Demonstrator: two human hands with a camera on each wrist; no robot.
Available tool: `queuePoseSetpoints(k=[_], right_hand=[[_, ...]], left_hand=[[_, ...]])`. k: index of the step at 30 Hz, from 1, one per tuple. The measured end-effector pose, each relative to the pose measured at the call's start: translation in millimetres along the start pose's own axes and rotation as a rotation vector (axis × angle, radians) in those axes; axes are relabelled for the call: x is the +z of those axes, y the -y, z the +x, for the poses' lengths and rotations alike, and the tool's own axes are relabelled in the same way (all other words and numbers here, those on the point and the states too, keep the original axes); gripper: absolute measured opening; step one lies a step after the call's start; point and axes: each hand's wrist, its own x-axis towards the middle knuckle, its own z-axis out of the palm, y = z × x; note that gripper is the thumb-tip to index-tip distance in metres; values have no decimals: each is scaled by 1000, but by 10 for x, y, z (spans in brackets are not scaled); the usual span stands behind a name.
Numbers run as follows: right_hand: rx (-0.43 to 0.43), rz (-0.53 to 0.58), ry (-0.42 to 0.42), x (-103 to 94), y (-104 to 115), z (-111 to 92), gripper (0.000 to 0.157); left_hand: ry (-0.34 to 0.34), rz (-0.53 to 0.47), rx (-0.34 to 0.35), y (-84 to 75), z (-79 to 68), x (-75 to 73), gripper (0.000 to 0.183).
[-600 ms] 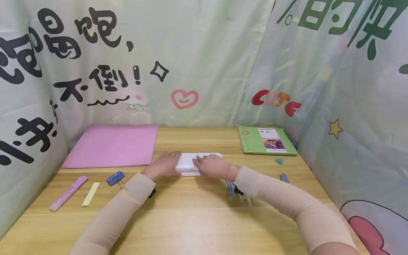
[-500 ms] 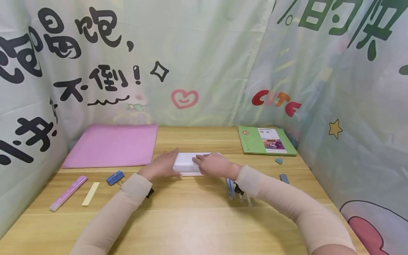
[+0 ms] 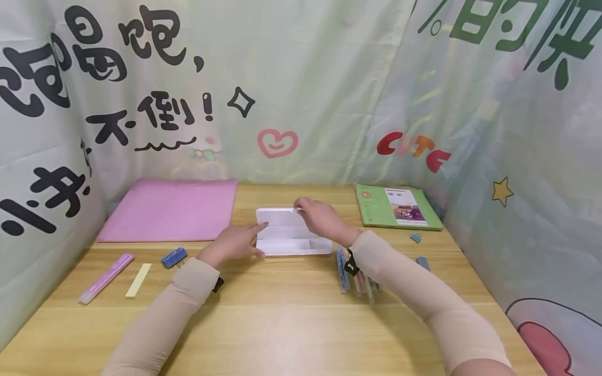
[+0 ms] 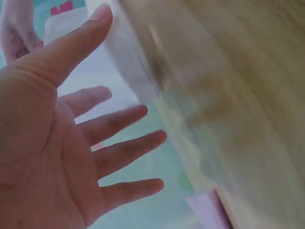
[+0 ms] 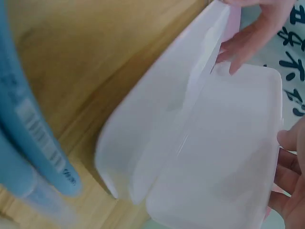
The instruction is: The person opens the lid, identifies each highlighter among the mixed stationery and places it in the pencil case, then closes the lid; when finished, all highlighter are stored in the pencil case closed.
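A white plastic pencil case (image 3: pixel 284 245) lies on the table in front of me with its lid (image 3: pixel 282 215) raised. A divider splits its tray, and I see nothing in the compartments. My right hand (image 3: pixel 324 218) pinches the lid's upper edge between thumb and fingers, as the right wrist view also shows. At the case's left end is my left hand (image 3: pixel 233 242), its fingers spread and straight. In the left wrist view its thumb (image 4: pixel 90 31) lies at the case's side wall. Several pens (image 3: pixel 342 271) lie under my right wrist, partly hidden.
A pink folder (image 3: pixel 171 210) is at the back left, with green books (image 3: pixel 400 207) at the back right. On the left lie a pink pen-shaped item (image 3: pixel 106 278), a pale yellow strip (image 3: pixel 138 280) and a blue binder clip (image 3: pixel 174 257). A small teal clip (image 3: pixel 416 237) and a blue-grey block (image 3: pixel 423 263) lie right.
The case was closed under both hands; its lid now stands up, lifted by my right hand, which has moved up. My left hand stays by the left end. The head view has shifted slightly.
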Motion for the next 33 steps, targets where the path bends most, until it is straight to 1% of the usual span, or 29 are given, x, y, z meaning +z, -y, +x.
queuePoseSetpoints(k=[5, 8, 10, 13, 15, 18, 20, 21, 23, 27, 30, 33], right_hand=[[77, 22, 14, 10, -24, 75, 13], [105, 45, 28, 8, -33, 92, 16], [114, 61, 34, 10, -41, 99, 19], [101, 93, 34, 22, -59, 111, 23], [55, 74, 57, 47, -75, 122, 23], [-7, 54, 127, 95, -95, 109, 21], [-22, 36, 186, 126, -105, 82, 22], [-16, 45, 208, 133, -107, 66, 23], [4, 52, 225, 131, -109, 40, 24], [9, 66, 210, 79, -114, 64, 23], [16, 86, 218, 41, -137, 106, 23], [58, 116, 223, 27, -180, 142, 25]], left_hand=[[7, 23, -61, 20, 37, 62, 95], [-2, 22, -78, 12, 51, 67, 96], [-9, 20, -77, -3, 64, 60, 96], [-19, 5, -79, -20, 92, 40, 98], [-25, 1, -78, -20, 117, 31, 99], [-34, 15, -83, 4, 153, 37, 95], [-28, 22, -81, 23, 166, 51, 91], [-24, 23, -75, 31, 168, 59, 90], [-16, 18, -77, 44, 173, 76, 88], [0, -3, -76, 53, 179, 91, 90], [2, -25, -81, 47, 184, 76, 83], [-8, -36, -71, 39, 190, 63, 74]])
